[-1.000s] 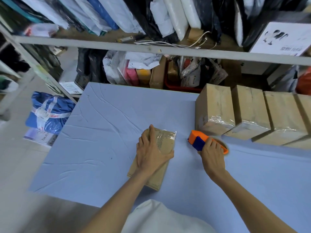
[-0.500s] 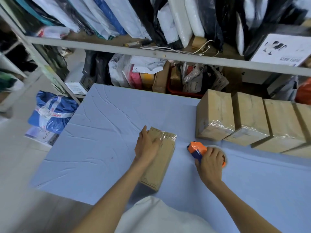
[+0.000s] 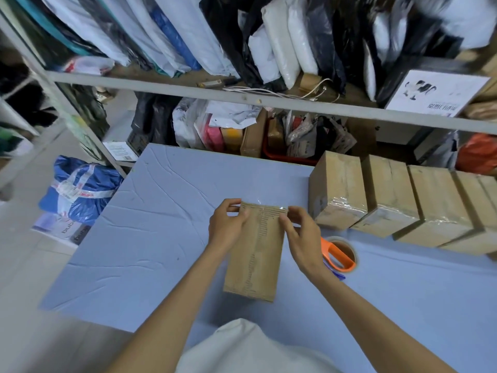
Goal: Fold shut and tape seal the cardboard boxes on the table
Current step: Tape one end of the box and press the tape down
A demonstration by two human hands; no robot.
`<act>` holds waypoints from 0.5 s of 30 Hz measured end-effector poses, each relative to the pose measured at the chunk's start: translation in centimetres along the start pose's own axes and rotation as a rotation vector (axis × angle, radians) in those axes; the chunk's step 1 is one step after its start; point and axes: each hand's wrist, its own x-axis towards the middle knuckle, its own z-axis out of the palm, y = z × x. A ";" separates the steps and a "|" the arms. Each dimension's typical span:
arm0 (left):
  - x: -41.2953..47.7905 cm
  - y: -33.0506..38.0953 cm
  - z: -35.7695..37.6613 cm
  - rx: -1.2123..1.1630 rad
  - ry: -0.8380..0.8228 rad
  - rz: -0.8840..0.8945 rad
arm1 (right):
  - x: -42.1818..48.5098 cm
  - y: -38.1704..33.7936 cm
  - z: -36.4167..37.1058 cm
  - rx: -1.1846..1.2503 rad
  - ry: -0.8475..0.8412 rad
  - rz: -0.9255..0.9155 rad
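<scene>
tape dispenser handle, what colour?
Orange, with a blue part beneath. The tape dispenser shows in the head view, right of the box.

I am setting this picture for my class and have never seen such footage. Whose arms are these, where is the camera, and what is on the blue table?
No machine here: a person works bare-handed, and the camera sits on their head, looking forward and down at their own arms. The left hand and right hand each pinch a far corner of a box, where clear tape shines, over the blue table. Right of it lies an orange tape dispenser, held by neither hand. Beyond stands a row of taped boxes.
</scene>
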 end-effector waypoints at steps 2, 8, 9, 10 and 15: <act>-0.9 1.1 -0.3 -0.052 0.008 0.098 | 0.3 -1.3 -1.3 0.033 0.002 -0.072; -2.8 2.1 -0.4 -0.150 0.044 0.292 | -0.2 -3.1 -3.4 0.099 -0.037 -0.218; -3.0 2.1 -0.3 -0.153 0.030 0.308 | -0.3 -3.0 -3.6 0.097 -0.037 -0.226; -3.2 2.1 -0.3 -0.149 0.017 0.322 | -0.4 -3.0 -3.7 0.087 -0.036 -0.238; -3.4 0.2 -0.5 0.000 -0.042 0.430 | -1.4 -2.0 -4.2 -0.047 -0.032 -0.316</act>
